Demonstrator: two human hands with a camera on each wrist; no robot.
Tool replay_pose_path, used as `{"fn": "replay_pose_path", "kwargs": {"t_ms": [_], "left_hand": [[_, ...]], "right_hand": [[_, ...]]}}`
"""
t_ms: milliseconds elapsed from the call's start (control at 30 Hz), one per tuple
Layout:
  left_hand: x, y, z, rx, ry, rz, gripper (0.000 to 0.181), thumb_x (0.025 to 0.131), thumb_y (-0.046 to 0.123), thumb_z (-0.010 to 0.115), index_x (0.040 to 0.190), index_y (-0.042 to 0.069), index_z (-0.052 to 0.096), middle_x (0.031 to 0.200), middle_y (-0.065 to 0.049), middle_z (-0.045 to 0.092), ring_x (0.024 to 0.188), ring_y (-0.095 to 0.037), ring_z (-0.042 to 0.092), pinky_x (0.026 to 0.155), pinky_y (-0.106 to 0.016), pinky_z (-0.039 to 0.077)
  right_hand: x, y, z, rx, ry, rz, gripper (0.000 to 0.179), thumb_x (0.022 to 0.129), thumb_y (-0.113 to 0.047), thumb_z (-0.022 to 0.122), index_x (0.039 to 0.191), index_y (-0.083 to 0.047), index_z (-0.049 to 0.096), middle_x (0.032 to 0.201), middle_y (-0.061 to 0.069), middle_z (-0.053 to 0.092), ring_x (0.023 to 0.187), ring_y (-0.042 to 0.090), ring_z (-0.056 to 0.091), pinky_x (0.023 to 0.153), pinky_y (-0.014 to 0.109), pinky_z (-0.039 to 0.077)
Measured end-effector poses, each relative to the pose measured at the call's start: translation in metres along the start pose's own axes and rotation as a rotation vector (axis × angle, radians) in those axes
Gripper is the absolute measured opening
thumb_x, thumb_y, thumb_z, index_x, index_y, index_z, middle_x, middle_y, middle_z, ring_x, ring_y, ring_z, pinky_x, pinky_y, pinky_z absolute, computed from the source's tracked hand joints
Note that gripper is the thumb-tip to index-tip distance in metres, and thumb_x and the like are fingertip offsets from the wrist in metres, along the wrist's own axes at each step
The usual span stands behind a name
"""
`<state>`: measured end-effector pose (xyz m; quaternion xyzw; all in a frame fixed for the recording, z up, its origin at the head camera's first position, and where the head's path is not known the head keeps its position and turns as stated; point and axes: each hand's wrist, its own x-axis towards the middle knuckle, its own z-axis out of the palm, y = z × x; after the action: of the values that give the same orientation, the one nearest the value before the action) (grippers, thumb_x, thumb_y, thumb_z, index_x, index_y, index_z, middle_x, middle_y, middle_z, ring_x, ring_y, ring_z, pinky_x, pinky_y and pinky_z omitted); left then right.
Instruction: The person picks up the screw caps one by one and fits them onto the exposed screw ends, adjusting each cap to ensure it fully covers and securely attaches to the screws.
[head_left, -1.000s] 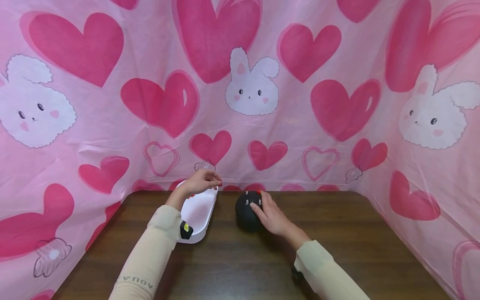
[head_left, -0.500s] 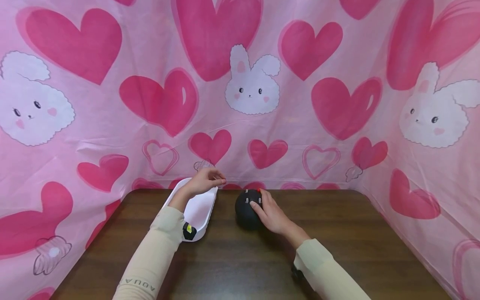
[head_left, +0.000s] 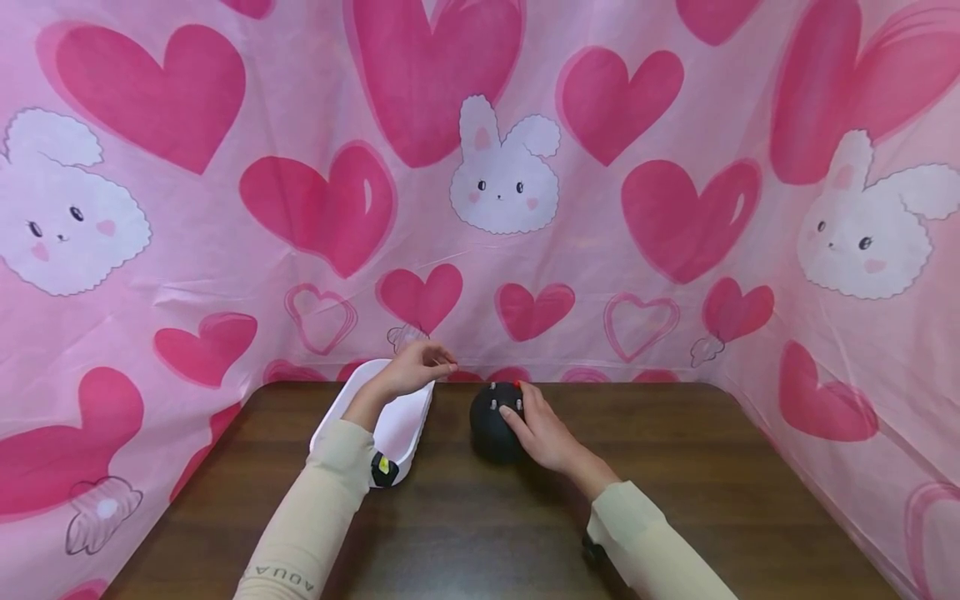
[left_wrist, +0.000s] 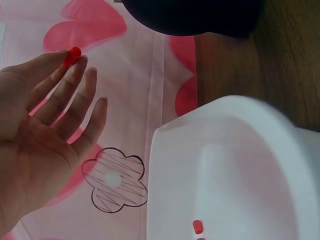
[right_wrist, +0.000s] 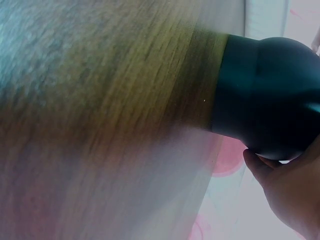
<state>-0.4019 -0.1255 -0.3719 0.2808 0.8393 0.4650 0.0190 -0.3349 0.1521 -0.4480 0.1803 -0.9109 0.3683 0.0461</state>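
In the left wrist view, a small red cylinder (left_wrist: 74, 54) is pinched between the thumb and fingertip of my left hand (left_wrist: 52, 105). The other fingers of that hand are spread and slightly bent. In the head view, this hand is above the far end of a long white tray (head_left: 408, 417). Inside the tray lies another small red cylinder (left_wrist: 198, 227). My right hand (head_left: 551, 433) grips the right side of a black, ball-shaped object (head_left: 491, 437) standing on the table. Several small clear pegs (head_left: 494, 404) stick up from its top, with a bit of red near my fingertips.
The brown wooden table (head_left: 480, 533) extends in front of both arms. Behind and beside it hangs a pink curtain (head_left: 592, 242) with hearts and rabbits. A black wrist device (head_left: 385, 469) sits at the left cuff, over the tray's near end.
My left hand has shifted slightly to the right, toward the black object, still pinching the red cylinder. The right hand and the black object have stayed in place.
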Motion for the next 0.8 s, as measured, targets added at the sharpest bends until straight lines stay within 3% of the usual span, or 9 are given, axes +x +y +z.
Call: {"fn": "replay_pose_path", "kwargs": {"t_ms": [200,467,667,800], "left_hand": [[0.003,-0.001,0.005,-0.009,-0.005,0.026,0.021,0.097,0.010,0.069,0.113,-0.003,0.071,0.099,-0.010,0.073,0.094,-0.034,0.071,0.085,-0.036,0.060],[0.005,0.003,0.011,-0.018,-0.009,0.030,0.018,0.096,0.009,0.069,0.112,0.001,0.072,0.099,-0.010,0.073,0.093,-0.035,0.071,0.085,-0.040,0.060],[0.006,0.007,0.016,-0.050,-0.013,0.052,0.017,0.096,0.008,0.070,0.110,-0.001,0.071,0.098,-0.011,0.073,0.092,-0.037,0.070,0.088,-0.050,0.059],[0.007,0.010,0.019,-0.041,-0.010,0.063,0.019,0.096,0.008,0.069,0.111,-0.003,0.070,0.099,-0.013,0.073,0.093,-0.035,0.071,0.086,-0.041,0.060]], "right_hand": [[-0.001,0.000,0.000,-0.008,0.006,0.002,0.074,0.105,-0.048,0.050,0.160,-0.007,0.022,0.155,0.017,0.036,0.140,0.036,0.041,0.114,0.060,0.036],[-0.002,0.001,0.003,-0.006,0.009,-0.003,0.073,0.105,-0.048,0.050,0.159,-0.006,0.024,0.154,0.018,0.038,0.139,0.036,0.042,0.113,0.061,0.036],[-0.001,0.002,0.003,-0.013,0.023,-0.013,0.072,0.105,-0.046,0.051,0.158,-0.005,0.025,0.151,0.019,0.040,0.137,0.037,0.044,0.113,0.060,0.037],[-0.001,0.000,0.001,-0.008,0.029,-0.015,0.072,0.105,-0.046,0.051,0.158,-0.005,0.025,0.151,0.019,0.040,0.137,0.037,0.044,0.113,0.061,0.037]]}}
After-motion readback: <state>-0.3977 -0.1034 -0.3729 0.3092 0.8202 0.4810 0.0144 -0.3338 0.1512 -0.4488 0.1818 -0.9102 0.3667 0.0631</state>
